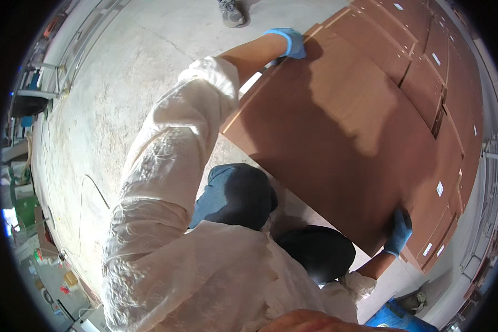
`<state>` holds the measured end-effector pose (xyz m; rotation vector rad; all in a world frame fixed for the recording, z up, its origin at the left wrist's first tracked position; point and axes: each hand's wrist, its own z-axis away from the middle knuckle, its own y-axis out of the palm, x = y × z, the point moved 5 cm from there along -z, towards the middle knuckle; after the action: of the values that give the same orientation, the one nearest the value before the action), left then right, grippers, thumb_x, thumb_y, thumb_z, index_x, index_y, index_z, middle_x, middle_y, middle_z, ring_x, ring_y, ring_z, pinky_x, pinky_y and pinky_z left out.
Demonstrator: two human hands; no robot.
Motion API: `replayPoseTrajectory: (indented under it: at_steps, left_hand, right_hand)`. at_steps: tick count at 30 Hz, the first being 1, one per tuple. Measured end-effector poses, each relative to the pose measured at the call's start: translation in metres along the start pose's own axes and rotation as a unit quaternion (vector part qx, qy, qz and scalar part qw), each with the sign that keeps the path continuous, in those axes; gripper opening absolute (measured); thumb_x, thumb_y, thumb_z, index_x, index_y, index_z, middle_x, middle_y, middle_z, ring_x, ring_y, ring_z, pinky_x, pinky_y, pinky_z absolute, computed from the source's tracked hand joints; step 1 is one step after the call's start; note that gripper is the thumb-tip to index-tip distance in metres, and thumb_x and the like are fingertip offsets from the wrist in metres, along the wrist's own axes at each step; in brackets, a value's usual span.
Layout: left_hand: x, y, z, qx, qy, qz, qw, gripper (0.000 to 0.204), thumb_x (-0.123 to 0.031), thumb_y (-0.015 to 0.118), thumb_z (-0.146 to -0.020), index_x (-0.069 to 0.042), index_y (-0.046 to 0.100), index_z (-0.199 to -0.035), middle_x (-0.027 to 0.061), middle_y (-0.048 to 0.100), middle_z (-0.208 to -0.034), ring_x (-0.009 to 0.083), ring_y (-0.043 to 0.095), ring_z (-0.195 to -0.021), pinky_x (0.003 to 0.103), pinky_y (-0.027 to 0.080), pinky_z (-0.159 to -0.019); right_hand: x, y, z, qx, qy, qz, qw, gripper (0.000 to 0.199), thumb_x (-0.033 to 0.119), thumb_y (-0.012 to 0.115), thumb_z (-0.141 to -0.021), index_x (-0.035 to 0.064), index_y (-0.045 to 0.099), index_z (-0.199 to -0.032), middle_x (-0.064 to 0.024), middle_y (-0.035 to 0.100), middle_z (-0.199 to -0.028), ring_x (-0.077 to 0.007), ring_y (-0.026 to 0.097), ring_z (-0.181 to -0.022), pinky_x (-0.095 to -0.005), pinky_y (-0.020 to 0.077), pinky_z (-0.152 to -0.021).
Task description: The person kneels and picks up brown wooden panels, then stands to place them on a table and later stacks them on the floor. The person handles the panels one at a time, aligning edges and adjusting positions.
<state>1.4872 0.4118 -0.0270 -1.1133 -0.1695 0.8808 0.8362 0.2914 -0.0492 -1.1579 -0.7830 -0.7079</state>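
Note:
A large, flat reddish-brown wooden panel lies slanted in front of my knees, with a shadow over much of it. My left hand, in a blue glove, grips the panel's far left corner, its fingers partly hidden behind the edge. At the near right end of the same panel, my right hand, also gloved in blue, holds its edge. Under and beyond it, several similar brown panels lie stacked and overlapping, some bearing small white labels.
A grey shoe of another person stands on the concrete floor at the far side. Blue wrapped material lies at the lower right. Along the left rim are metal racks, a thin cable and assorted clutter.

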Motion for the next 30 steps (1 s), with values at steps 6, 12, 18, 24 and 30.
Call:
replayPoseTrajectory:
  at_steps: [6,12,18,24,30]
  left_hand:
    - [0.047,0.021,-0.006,-0.079,0.083,0.125,0.986,0.057,-0.053,0.075,-0.088,-0.002,0.080,-0.114,0.0208,0.078,-0.109,0.0346,0.073,-0.107,0.044,0.056,-0.093]
    - [0.064,0.077,0.002,-0.139,0.026,0.408,0.902,0.061,-0.058,0.066,-0.097,-0.001,0.078,-0.115,0.0188,0.079,-0.097,0.0282,0.072,-0.087,0.041,0.055,-0.085]
    - [0.058,0.069,0.006,-0.201,0.035,0.339,0.919,0.056,-0.050,0.061,-0.102,0.003,0.077,-0.108,0.0261,0.075,-0.088,0.0377,0.073,-0.085,0.045,0.055,-0.083]
    - [0.057,0.069,0.004,-0.215,0.025,0.325,0.921,0.053,-0.050,0.061,-0.101,0.000,0.078,-0.104,0.0262,0.073,-0.085,0.0387,0.073,-0.083,0.045,0.055,-0.082]
    - [0.061,0.078,-0.002,-0.209,0.078,0.346,0.911,0.049,-0.045,0.064,-0.101,0.002,0.077,-0.100,0.0170,0.076,-0.082,0.0193,0.068,-0.078,0.040,0.056,-0.076]
  right_hand:
    - [-0.009,-0.007,-0.005,-0.059,-0.015,0.078,0.995,0.026,0.020,0.077,-0.093,-0.0058,0.078,-0.098,-0.0048,0.072,-0.089,-0.0122,0.061,-0.081,-0.0323,0.0523,-0.074]
    - [-0.002,-0.010,-0.009,-0.105,0.015,0.181,0.978,0.033,0.028,0.079,-0.092,-0.0045,0.076,-0.087,-0.0058,0.070,-0.073,-0.0120,0.055,-0.071,-0.0363,0.0468,-0.065]
    - [0.022,-0.033,-0.006,-0.215,-0.002,0.445,0.869,0.049,0.041,0.077,-0.092,-0.0051,0.076,-0.108,-0.0240,0.076,-0.096,-0.0246,0.070,-0.082,-0.0421,0.0561,-0.083]
    - [0.033,-0.029,0.003,-0.147,-0.009,0.182,0.972,0.048,0.020,0.077,-0.096,-0.0057,0.064,-0.135,-0.0180,0.070,-0.133,-0.0302,0.069,-0.116,-0.0399,0.0550,-0.099]
    - [0.057,0.063,0.089,0.084,-0.362,0.381,0.847,0.081,0.032,0.088,-0.081,0.0071,0.053,-0.150,-0.0204,0.048,-0.159,-0.0420,0.044,-0.149,-0.0526,0.0383,-0.121]
